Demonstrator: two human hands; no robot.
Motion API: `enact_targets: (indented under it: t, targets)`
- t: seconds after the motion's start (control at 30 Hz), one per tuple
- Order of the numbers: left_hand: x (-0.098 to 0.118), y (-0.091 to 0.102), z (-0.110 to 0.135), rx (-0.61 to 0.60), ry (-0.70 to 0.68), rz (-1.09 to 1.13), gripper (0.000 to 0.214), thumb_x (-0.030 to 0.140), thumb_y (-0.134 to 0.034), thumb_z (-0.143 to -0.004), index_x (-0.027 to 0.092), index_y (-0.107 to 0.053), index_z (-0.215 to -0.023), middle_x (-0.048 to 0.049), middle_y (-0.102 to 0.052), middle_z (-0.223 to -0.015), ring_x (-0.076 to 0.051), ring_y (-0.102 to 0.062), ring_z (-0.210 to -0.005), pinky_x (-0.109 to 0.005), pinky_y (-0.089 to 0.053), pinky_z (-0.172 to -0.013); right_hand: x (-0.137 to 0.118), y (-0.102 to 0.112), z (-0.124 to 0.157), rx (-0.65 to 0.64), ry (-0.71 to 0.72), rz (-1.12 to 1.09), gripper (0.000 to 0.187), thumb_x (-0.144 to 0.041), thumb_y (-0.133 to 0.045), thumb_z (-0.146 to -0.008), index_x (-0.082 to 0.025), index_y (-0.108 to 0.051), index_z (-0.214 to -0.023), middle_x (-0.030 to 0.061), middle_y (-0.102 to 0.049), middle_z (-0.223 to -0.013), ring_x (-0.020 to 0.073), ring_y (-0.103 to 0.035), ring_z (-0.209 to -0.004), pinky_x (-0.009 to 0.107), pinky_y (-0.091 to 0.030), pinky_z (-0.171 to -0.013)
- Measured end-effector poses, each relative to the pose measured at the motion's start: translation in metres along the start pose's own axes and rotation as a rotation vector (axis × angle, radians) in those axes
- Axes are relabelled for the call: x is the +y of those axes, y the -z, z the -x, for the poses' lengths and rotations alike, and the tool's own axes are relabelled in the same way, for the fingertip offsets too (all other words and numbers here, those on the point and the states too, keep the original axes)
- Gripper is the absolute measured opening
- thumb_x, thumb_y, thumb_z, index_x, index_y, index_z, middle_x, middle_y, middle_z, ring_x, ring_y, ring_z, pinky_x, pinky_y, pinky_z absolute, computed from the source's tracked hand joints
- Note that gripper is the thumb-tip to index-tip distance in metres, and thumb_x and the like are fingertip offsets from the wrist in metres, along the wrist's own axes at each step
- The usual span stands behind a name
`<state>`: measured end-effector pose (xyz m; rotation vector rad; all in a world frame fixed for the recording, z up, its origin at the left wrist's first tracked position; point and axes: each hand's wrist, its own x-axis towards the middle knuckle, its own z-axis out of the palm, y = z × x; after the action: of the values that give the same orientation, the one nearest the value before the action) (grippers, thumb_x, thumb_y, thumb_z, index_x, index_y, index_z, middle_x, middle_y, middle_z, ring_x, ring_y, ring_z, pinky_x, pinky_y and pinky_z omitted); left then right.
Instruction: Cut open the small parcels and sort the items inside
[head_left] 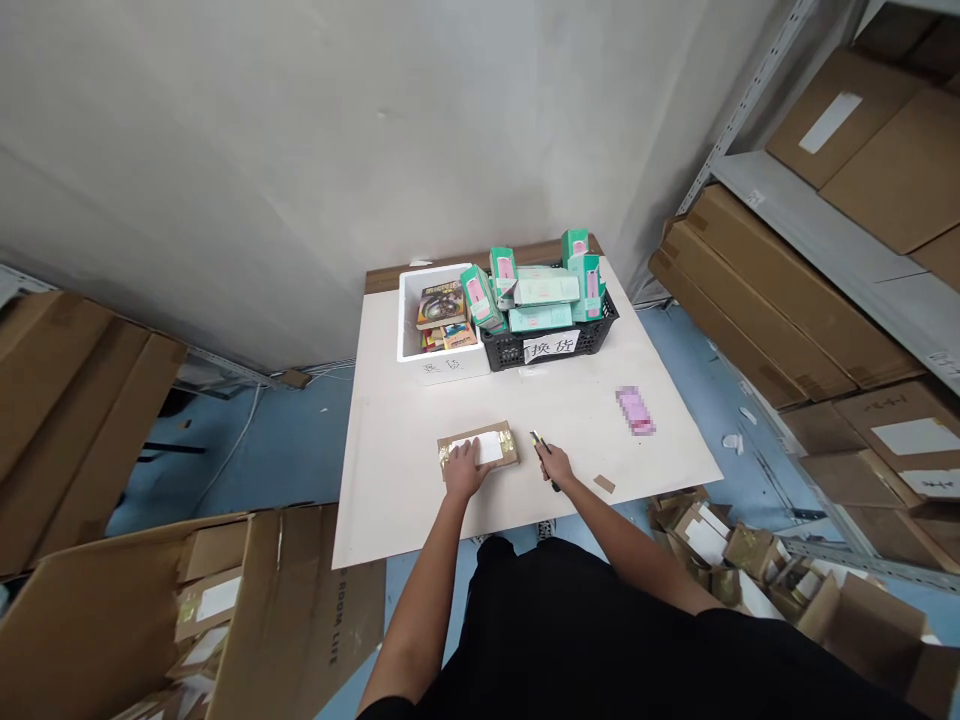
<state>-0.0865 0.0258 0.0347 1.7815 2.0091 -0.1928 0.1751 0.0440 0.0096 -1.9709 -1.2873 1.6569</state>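
A small cardboard parcel (508, 444) with a white label and shiny tape lies flat on the pale tabletop (397, 450). My left hand (463, 468) rests on its top with the fingers spread over the label. Just right of the parcel, apart from it, my right hand (553, 464) is wrapped round a box cutter (535, 438), dark with a yellow edge, its tip pointing away from me. A scrap of brown cardboard (604, 484) lies to the right of that hand, near the front edge.
A white bin (442, 366) of books and a black basket (512, 351) of green-and-white boxes stand at the back. A pixelated pink item (635, 411) lies on the right. Large cartons (300, 600) flank the table; shelving (847, 220) holds more.
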Motion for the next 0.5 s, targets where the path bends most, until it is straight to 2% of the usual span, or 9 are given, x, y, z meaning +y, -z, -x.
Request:
enact_targets:
  t: [0.07, 0.13, 0.23, 0.3, 0.37, 0.43, 0.5]
  targets:
    - [-0.007, 0.014, -0.01, 0.03, 0.014, 0.026, 0.071, 0.058, -0.043, -0.104, 0.026, -0.034, -0.167, -0.0134, -0.044, -0.168, -0.035, -0.036, -0.155, -0.052, -0.037, -0.122, 0.001, -0.02, 0.003, 0.079, -0.058, -0.03, 0.046, -0.068, -0.054, -0.099, -0.023, -0.054, -0.09, -0.0038, -0.062, -0.065, 0.0136, -0.064, -0.051, 0.022, -0.047, -0.053]
    - [-0.017, 0.026, -0.017, 0.031, 0.016, 0.024, 0.063, 0.045, -0.038, -0.106, 0.027, -0.034, -0.167, -0.0112, -0.04, -0.171, -0.033, -0.03, -0.159, -0.051, -0.033, -0.124, -0.002, -0.042, 0.003, 0.085, -0.072, 0.016, 0.05, -0.071, -0.067, -0.089, -0.023, -0.055, -0.099, 0.0004, -0.069, -0.08, 0.0175, -0.07, -0.064, 0.024, -0.051, -0.056]
    - [-0.03, 0.032, -0.014, -0.015, 0.03, -0.013, 0.067, 0.032, -0.046, -0.102, 0.029, -0.031, -0.167, -0.0111, -0.036, -0.172, -0.033, -0.026, -0.16, -0.053, -0.031, -0.124, -0.022, -0.064, -0.009, 0.141, -0.049, 0.137, 0.056, -0.067, -0.077, -0.081, -0.024, -0.057, -0.11, 0.0067, -0.074, -0.102, 0.0245, -0.075, -0.091, 0.028, -0.055, -0.068]
    - [-0.033, 0.028, -0.003, -0.037, 0.085, -0.036, 0.075, 0.032, -0.057, -0.095, 0.023, -0.032, -0.166, -0.0185, -0.043, -0.165, -0.037, -0.037, -0.153, -0.053, -0.037, -0.119, -0.047, -0.067, -0.027, 0.195, -0.055, 0.214, 0.06, -0.067, -0.077, -0.081, -0.023, -0.058, -0.116, 0.0102, -0.074, -0.112, 0.0284, -0.074, -0.105, 0.03, -0.056, -0.075]
    - [-0.032, 0.021, 0.01, -0.086, 0.118, -0.022, 0.075, 0.033, -0.062, -0.092, 0.016, -0.04, -0.161, -0.0239, -0.054, -0.151, -0.039, -0.053, -0.139, -0.05, -0.045, -0.111, -0.078, -0.064, -0.047, 0.236, -0.055, 0.275, 0.061, -0.067, -0.074, -0.084, -0.021, -0.058, -0.122, 0.0141, -0.073, -0.119, 0.0308, -0.072, -0.111, 0.032, -0.056, -0.079]
    - [-0.029, 0.015, 0.023, -0.149, 0.082, 0.029, 0.061, 0.032, -0.056, -0.095, 0.018, -0.052, -0.154, -0.0202, -0.062, -0.14, -0.034, -0.063, -0.125, -0.044, -0.05, -0.103, -0.107, -0.058, -0.065, 0.24, -0.034, 0.325, 0.055, -0.06, -0.073, -0.089, -0.02, -0.058, -0.124, 0.0166, -0.074, -0.122, 0.0314, -0.072, -0.112, 0.032, -0.055, -0.08]
    - [-0.026, 0.012, 0.03, -0.168, 0.028, 0.072, 0.05, 0.027, -0.048, -0.099, 0.024, -0.061, -0.147, -0.0141, -0.063, -0.139, -0.028, -0.066, -0.122, -0.037, -0.053, -0.099, -0.126, -0.05, -0.076, 0.214, 0.027, 0.359, 0.049, -0.054, -0.074, -0.09, -0.02, -0.059, -0.123, 0.0155, -0.075, -0.12, 0.0306, -0.073, -0.112, 0.031, -0.054, -0.081]
